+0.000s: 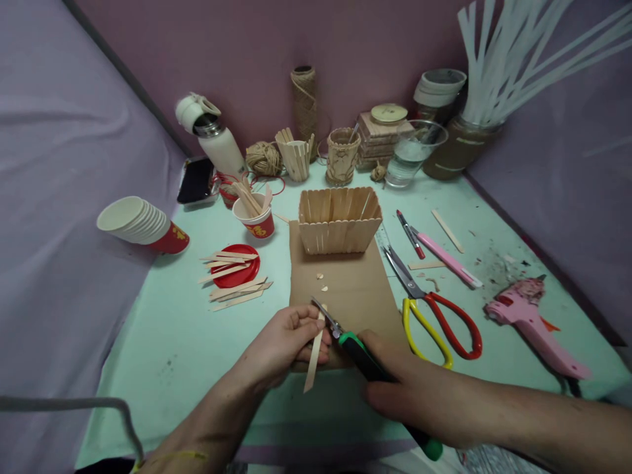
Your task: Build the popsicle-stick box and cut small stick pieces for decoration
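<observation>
Over cardboard [355,280], the left hand [296,334] pinches a craft stick [315,359], seemingly steadying its tip for green-handled snips [364,355] the right hand [407,382] clasps.

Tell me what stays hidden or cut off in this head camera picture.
In the head view:
Wooden-stick box: floor, hidden by its front wall.
Green-black cutters: part of handle, covered by the right hand.
Wooden strip: part hidden by the left hand.
White strips: some ends, cut off by the top edge.
</observation>
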The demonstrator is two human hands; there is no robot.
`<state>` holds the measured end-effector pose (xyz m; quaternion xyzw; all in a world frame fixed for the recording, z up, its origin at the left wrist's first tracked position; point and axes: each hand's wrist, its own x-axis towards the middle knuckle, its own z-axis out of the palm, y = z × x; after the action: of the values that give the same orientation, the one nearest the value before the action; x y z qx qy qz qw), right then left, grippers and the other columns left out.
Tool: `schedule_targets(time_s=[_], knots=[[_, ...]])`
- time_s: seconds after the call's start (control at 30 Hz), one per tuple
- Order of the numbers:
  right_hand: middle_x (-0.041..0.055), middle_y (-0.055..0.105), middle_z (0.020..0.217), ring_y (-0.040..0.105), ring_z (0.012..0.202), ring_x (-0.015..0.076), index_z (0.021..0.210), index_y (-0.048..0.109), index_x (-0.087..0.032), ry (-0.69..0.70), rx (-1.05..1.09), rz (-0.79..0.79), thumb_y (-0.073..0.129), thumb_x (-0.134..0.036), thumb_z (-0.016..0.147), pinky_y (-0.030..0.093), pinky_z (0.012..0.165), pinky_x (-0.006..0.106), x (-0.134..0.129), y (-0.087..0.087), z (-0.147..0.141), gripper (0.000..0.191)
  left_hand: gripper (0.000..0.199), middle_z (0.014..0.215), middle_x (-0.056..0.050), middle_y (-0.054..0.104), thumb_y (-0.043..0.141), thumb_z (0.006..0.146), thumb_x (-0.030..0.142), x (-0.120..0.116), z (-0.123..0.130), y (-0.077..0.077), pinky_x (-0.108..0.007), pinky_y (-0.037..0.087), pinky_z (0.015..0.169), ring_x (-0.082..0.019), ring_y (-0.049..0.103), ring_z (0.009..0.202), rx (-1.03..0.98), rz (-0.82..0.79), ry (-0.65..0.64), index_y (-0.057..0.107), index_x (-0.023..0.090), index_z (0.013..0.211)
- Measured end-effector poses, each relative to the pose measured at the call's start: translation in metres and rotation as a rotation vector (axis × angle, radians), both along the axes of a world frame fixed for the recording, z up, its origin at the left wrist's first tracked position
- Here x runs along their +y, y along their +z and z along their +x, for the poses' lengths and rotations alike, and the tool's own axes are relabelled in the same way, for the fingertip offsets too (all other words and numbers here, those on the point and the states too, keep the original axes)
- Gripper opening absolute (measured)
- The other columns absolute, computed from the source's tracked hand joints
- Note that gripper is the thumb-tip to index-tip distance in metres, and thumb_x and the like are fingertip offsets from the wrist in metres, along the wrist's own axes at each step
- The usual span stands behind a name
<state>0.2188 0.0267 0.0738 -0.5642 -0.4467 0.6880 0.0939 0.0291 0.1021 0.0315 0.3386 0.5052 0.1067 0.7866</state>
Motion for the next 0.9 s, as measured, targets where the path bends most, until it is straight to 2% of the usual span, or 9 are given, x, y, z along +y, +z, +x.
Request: schedule_targets(time_s=[0.23, 0.47, 0.6, 0.73, 0.9], knots=[[-0.0029, 0.057, 0.075, 0.052, 0.067, 0.0132, 0.098, 0.054, -0.02, -0.021, -0.048, 0.026, 0.054, -0.019, 0.073, 0.043, 0.063, 0.026, -0.003, -0.005, -0.002, 0.026, 0.029, 0.068, 0.0, 0.063, 0.073, 0.071, 0.037, 0.002, -0.001, 0.001, -0.017, 0.047, 0.05, -0.007, 0.057, 0.05, -0.008, 0.019, -0.022, 0.054, 0.015, 0.076], [-0.0029, 0.058, 0.077, 0.053, 0.065, 0.0122, 0.109, 0.05, -0.02, 0.009, -0.045, 0.015, 0.053, -0.016, 0.07, 0.038, 0.053, 0.022, -0.008, 0.002, 0.0, 0.039, 0.027, 0.069, 0.0, 0.062, 0.068, 0.075, 0.037, 0.0, -0.006, 0.005, -0.018, 0.045, 0.048, -0.008, 0.059, 0.049, 0.024, 0.066, -0.132, 0.055, 0.016, 0.085], [-0.0037, 0.057, 0.076, 0.052, 0.064, 0.011, 0.108, 0.049, -0.02, -0.004, -0.039, 0.024, 0.053, -0.014, 0.067, 0.037, 0.052, 0.021, -0.013, 0.005, -0.002, 0.041, 0.026, 0.069, 0.0, 0.061, 0.066, 0.077, 0.038, 0.003, -0.012, 0.006, -0.022, 0.049, 0.054, -0.009, 0.059, 0.053, 0.038, 0.145, -0.169, 0.057, 0.015, 0.087], [-0.0035, 0.057, 0.076, 0.052, 0.064, 0.0111, 0.103, 0.051, -0.02, -0.012, -0.065, 0.046, 0.052, -0.013, 0.068, 0.036, 0.052, 0.022, -0.017, 0.008, -0.001, 0.036, 0.027, 0.072, -0.001, 0.061, 0.064, 0.08, 0.039, 0.008, -0.019, 0.007, -0.026, 0.051, 0.059, -0.01, 0.058, 0.056, 0.065, 0.249, -0.147, 0.058, 0.015, 0.093], [-0.0013, 0.06, 0.083, 0.057, 0.073, 0.0141, 0.103, 0.05, -0.021, -0.02, -0.065, 0.082, 0.05, -0.013, 0.07, 0.042, 0.06, 0.024, -0.023, 0.01, 0.002, 0.034, 0.032, 0.073, -0.001, 0.059, 0.062, 0.082, 0.039, 0.01, -0.021, 0.008, -0.026, 0.051, 0.061, -0.009, 0.056, 0.057, 0.034, 0.252, -0.165, 0.057, 0.015, 0.102]])
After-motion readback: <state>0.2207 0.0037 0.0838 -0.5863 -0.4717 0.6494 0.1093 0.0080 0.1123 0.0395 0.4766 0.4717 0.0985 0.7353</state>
